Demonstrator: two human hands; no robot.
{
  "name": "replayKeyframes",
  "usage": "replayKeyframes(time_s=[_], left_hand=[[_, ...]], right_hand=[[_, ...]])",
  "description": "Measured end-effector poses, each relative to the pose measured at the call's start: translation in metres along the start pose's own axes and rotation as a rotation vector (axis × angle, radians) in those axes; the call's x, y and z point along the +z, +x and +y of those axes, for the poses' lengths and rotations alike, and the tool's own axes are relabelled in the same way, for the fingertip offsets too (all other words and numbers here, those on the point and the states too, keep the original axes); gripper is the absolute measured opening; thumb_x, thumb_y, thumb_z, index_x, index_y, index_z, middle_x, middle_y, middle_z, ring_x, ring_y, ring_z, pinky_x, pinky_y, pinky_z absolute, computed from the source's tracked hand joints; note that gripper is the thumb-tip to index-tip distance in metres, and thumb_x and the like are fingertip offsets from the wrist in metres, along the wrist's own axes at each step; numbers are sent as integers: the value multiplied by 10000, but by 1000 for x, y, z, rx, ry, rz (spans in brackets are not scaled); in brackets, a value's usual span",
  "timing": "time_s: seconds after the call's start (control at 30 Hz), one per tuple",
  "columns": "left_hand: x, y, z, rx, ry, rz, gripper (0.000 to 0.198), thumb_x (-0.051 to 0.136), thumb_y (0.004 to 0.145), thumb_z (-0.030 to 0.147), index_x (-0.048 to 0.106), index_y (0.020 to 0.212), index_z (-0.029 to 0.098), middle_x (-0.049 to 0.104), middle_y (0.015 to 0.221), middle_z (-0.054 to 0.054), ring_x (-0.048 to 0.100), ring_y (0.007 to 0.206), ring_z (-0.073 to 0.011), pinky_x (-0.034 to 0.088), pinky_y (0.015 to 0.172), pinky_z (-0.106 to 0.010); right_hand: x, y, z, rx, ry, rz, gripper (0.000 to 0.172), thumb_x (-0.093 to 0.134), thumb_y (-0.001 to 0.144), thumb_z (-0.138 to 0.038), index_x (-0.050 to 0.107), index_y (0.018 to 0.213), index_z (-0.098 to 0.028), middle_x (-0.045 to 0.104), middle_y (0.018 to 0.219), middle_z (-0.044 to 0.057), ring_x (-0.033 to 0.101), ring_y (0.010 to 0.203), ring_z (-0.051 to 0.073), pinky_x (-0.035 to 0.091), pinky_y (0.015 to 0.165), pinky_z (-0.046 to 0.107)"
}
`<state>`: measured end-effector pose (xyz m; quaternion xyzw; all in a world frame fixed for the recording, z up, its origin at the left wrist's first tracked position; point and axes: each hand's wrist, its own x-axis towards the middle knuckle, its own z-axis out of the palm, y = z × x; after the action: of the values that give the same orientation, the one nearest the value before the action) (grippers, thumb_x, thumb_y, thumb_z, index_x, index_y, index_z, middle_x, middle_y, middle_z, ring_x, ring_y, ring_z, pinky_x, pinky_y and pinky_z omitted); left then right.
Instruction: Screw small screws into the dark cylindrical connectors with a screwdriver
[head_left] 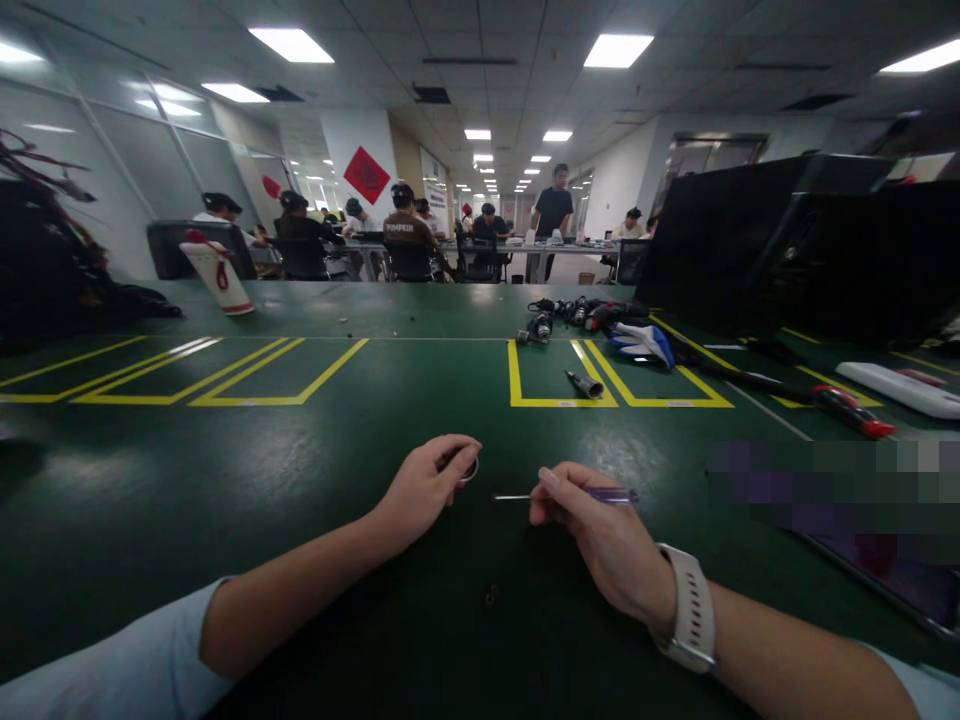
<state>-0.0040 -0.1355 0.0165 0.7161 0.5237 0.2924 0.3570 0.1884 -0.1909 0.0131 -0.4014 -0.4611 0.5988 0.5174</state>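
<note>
My left hand (431, 482) is closed on a small round part (472, 469) with a silvery rim; most of it is hidden by the fingers, so its kind does not show. To the right, my right hand (589, 515) grips a screwdriver (615, 495) with a purple see-through handle. Its thin metal shaft points left toward the round part, with a gap between them. Below the hands, small dark bits (491, 595) lie on the green table mat (337, 620). Beyond the right hand, a grey cone-shaped part (585, 385) rests inside a yellow taped outline.
At the back right lie dark metal tool parts (541, 325), a blue-and-white glove (645, 342) and a red-and-black handled tool (855, 410). A white slab-like object (900, 388) and large black boxes (787, 240) stand right. A paper cup (217, 275) is far left. Several people sit beyond.
</note>
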Motion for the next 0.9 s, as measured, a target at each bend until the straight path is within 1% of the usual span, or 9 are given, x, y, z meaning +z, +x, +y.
replayKeyframes(time_s=[0.07, 0.13, 0.23, 0.3, 0.37, 0.5, 0.6, 0.77, 0.9], left_hand=[[2, -1, 2, -84, -163, -37, 351, 453, 828, 394, 555, 1073, 165, 610, 922, -53, 562, 663, -145, 479, 604, -287], [5, -3, 5, -138, -325, -38, 326, 494, 818, 341, 559, 1082, 162, 614, 989, -66, 592, 767, -162, 498, 706, -307], [7, -6, 10, -210, -556, -21, 283, 517, 812, 241, 569, 1074, 148, 611, 1075, -89, 597, 922, -186, 486, 825, -316], [7, -8, 15, -253, -667, -5, 271, 519, 806, 184, 573, 1067, 136, 607, 1109, -101, 594, 966, -193, 478, 860, -318], [8, -9, 19, -277, -730, 4, 270, 515, 800, 152, 578, 1062, 129, 605, 1127, -107, 596, 980, -196, 471, 880, -322], [8, -11, 20, -263, -760, -7, 282, 511, 785, 137, 585, 1057, 140, 601, 1150, -94, 588, 1012, -199, 460, 896, -320], [8, -11, 19, -242, -762, -19, 318, 533, 753, 132, 578, 1068, 145, 604, 1147, -85, 572, 1040, -202, 447, 909, -321], [9, -12, 17, -182, -687, -28, 381, 594, 677, 117, 585, 1056, 157, 625, 1100, -69, 568, 1027, -206, 433, 902, -332], [11, -13, 17, -157, -629, -17, 383, 605, 667, 122, 586, 1048, 160, 636, 1070, -66, 577, 1001, -197, 424, 900, -327]], right_hand=[[0, -1, -1, -18, 25, -21, 203, 621, 746, -358, 638, 696, -162, 628, 687, 20, 565, 700, 147, 414, 720, 308], [0, -2, -2, -33, 31, -45, 186, 613, 751, -345, 657, 739, -165, 650, 749, 40, 577, 755, 165, 415, 746, 329], [-1, -3, -2, -69, 53, -85, 206, 563, 783, -339, 676, 818, -171, 671, 831, 69, 587, 824, 192, 416, 768, 357], [-1, -3, -1, -92, 61, -98, 225, 530, 802, -335, 680, 858, -176, 676, 866, 79, 589, 857, 205, 418, 776, 372], [-2, -2, 1, -109, 34, -96, 235, 510, 817, -328, 678, 892, -182, 676, 901, 84, 589, 887, 213, 419, 787, 383], [-3, -2, 1, -122, -104, -90, 227, 508, 831, -314, 665, 950, -201, 669, 967, 77, 586, 942, 212, 421, 829, 394], [-2, -3, -1, -143, -241, -89, 228, 504, 837, -305, 658, 975, -209, 667, 950, 67, 592, 936, 202, 421, 862, 400], [1, -7, -5, -238, -424, -149, 228, 475, 855, -270, 654, 985, -215, 645, 963, 60, 583, 942, 186, 434, 872, 385], [1, -10, -4, -347, -553, -167, 227, 472, 853, -229, 645, 1000, -231, 639, 960, 51, 576, 936, 176, 441, 861, 362]])
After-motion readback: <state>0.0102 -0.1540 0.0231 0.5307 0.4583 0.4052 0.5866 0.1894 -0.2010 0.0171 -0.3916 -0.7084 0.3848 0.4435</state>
